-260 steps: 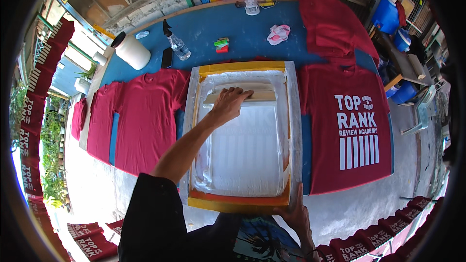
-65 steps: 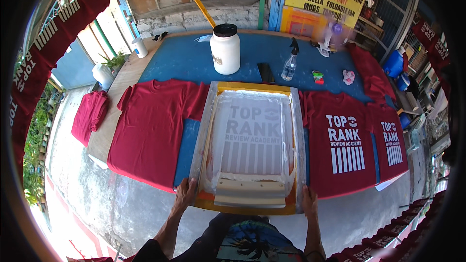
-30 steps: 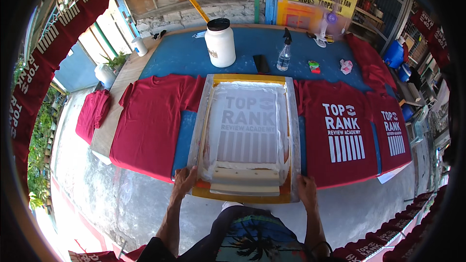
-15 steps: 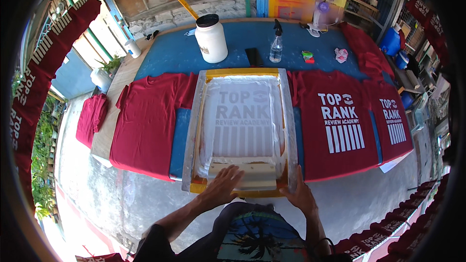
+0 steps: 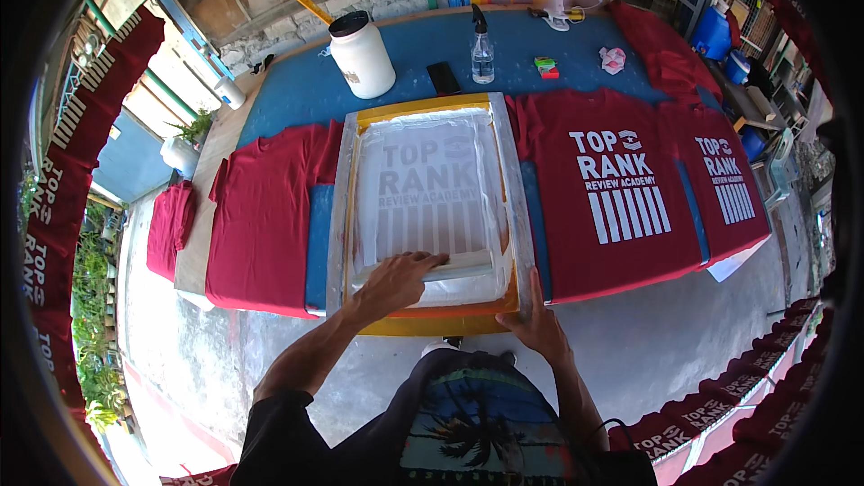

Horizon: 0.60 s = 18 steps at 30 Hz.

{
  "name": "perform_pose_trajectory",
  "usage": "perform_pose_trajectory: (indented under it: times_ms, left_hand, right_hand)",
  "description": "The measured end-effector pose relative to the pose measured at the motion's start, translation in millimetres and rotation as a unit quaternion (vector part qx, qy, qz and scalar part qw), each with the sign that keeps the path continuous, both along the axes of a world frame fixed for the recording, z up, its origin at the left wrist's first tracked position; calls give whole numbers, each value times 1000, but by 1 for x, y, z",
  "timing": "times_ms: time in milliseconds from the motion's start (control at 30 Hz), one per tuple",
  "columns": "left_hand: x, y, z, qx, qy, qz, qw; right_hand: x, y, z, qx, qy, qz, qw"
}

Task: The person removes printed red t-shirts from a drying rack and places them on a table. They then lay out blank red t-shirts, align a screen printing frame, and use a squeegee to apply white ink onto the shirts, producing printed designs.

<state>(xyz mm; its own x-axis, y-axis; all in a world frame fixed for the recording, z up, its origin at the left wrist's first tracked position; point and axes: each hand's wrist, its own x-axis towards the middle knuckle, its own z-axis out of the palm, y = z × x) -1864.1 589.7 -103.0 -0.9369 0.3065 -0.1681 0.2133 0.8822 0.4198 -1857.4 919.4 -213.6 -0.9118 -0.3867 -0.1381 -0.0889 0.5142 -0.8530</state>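
A screen-printing frame [image 5: 515, 189] lies on the table in front of me, its mesh smeared with white ink. Through the ink shows a pale design of lettering and stripes [image 5: 427, 227]. My left hand [image 5: 396, 283] grips a squeegee [image 5: 472, 265] that spans the lower part of the mesh. At the frame's lower right corner, my right hand [image 5: 537, 328] clasps the rim, thumb inward and fingers along the outer side. Whatever lies under the screen is hidden. To its left is a plain maroon T-shirt [image 5: 270, 216]; to its right, a maroon T-shirt [image 5: 553, 261] bears a white print.
Behind the frame on the blue table [image 5: 297, 81] stand a white ink tub [image 5: 364, 63], a phone [image 5: 444, 78], a spray bottle [image 5: 482, 63], a small green-and-red box [image 5: 546, 67] and a crumpled cloth [image 5: 612, 59]. Another printed shirt [image 5: 715, 207] lies far right. Maroon shirts hang at both sides.
My left hand has closed on the squeegee, which now sits farther up the mesh and tilted. My right hand keeps to the frame's corner. The whole view has shifted slightly.
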Motion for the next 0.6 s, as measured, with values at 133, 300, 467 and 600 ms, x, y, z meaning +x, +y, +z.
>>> perform_pose_trajectory:
  times_ms: [133, 300, 467, 600]
  left_hand:
    - [9, 11, 20, 22, 6, 13, 1000]
    - [39, 39, 25, 8, 1, 0, 1000]
    - [54, 60, 1, -32, -2, -10, 999]
    - [55, 75, -15, -32, 46, 3, 998]
  right_hand:
    - [-1, 0, 0, 3, 5, 6, 1000]
    - [-1, -2, 11, 36, -61, -12, 997]
    - [-1, -3, 18, 29, -69, -26, 997]
    - [-2, -4, 19, 26, -58, -23, 998]
